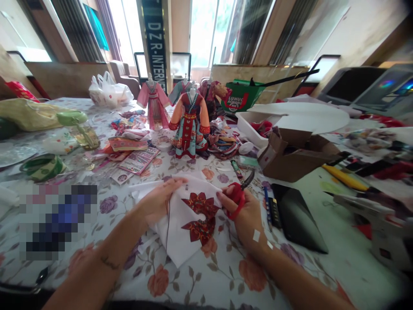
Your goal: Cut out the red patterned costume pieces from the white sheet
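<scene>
A piece of white fabric (180, 234) printed with a red, petal-edged motif (205, 211) is held in front of me, just over the flowered tablecloth. My left hand (163, 199) grips the fabric at its upper left, fingers extended together along it; its thumb is hidden. In my right hand (247, 211) are red-handled scissors (237, 199), their dark blades pointing up and away from the fabric. The thumb and fingertips of that hand also meet the fabric's right edge. Small white stickers are on the right wrist.
Miniature robes on stands, one with orange sleeves (190, 122), rise behind the fabric. A cardboard box (290, 159) and black tablet (298, 219) lie right. Green tape (43, 167), a printed card (138, 160) and fabric scraps (226, 140) are spread around.
</scene>
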`<state>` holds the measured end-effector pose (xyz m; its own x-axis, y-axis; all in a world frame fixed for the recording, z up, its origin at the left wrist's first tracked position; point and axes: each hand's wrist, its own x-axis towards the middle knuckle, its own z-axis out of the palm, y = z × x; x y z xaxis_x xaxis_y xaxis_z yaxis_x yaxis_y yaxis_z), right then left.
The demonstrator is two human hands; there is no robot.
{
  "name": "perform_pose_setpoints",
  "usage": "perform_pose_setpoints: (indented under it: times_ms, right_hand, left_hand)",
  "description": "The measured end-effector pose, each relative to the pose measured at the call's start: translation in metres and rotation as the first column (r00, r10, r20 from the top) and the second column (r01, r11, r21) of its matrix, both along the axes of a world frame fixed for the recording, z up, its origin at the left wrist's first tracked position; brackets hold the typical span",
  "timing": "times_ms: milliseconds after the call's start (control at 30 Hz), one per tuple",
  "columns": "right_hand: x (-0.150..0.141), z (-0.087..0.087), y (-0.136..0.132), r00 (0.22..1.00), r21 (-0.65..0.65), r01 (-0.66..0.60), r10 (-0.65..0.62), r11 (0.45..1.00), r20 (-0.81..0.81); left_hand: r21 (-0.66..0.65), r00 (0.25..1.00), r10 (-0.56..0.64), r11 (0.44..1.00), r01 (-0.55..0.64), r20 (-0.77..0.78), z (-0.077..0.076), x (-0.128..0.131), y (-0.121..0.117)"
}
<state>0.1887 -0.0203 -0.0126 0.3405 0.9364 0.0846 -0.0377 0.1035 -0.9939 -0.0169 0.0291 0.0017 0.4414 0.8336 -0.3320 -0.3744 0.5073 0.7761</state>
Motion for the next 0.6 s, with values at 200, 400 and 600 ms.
perform_pose_setpoints:
  times_ms: [200, 400, 600]
  right_hand:
    - [-0.008, 0.007, 0.002, 0.999, 0.041, -0.030, 0.028, 0.999, 0.046]
    - [-0.021, 0.019, 0.005, 0.987, 0.086, -0.106, 0.094, 0.991, 0.133]
    - [-0.033, 0.019, 0.014, 0.993, 0.126, -0.093, 0.083, 0.988, 0.081]
  left_hand:
    - [0.084, 0.998, -0.054, 0.995, 0.053, 0.011, -0.010, 0.004, -0.002]
    - [0.010, 0.987, -0.074, 0.997, 0.074, 0.145, 0.000, 0.006, -0.005]
    - [0.067, 0.990, -0.128, 0.990, 0.125, 0.051, 0.003, 0.006, -0.012]
